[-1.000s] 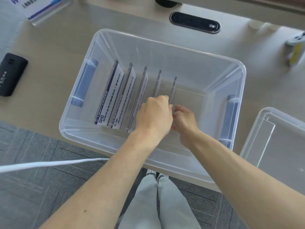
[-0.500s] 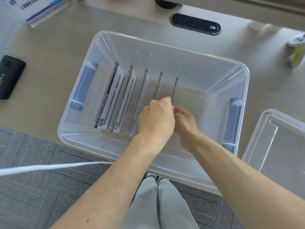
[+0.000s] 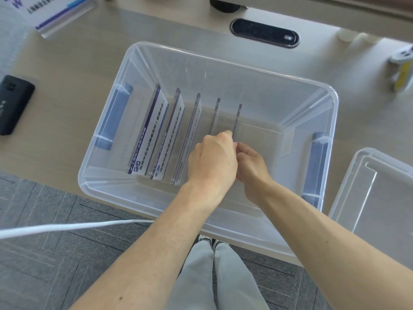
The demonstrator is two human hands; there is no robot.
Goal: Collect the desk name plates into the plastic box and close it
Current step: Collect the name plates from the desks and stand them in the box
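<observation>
A clear plastic box (image 3: 223,63) with blue side handles stands open on the desk. Several acrylic name plates stand on edge in a row inside it, the leftmost (image 3: 147,133) showing printed text. Both hands reach into the box. My left hand (image 3: 212,162) and my right hand (image 3: 252,168) meet at the near end of the rightmost name plate (image 3: 237,119), fingers curled around it. The box's clear lid (image 3: 380,193) lies on the desk to the right. One more name plate (image 3: 60,16) stands on the desk at the far left.
A black device (image 3: 13,104) lies at the desk's left edge. A black oval cable port (image 3: 264,33) sits behind the box. A yellow and white object (image 3: 402,70) is at the far right. A white cable (image 3: 67,228) crosses the floor below the desk edge.
Both hands have stayed on the rightmost plate, with hardly any movement. The view has drifted slightly.
</observation>
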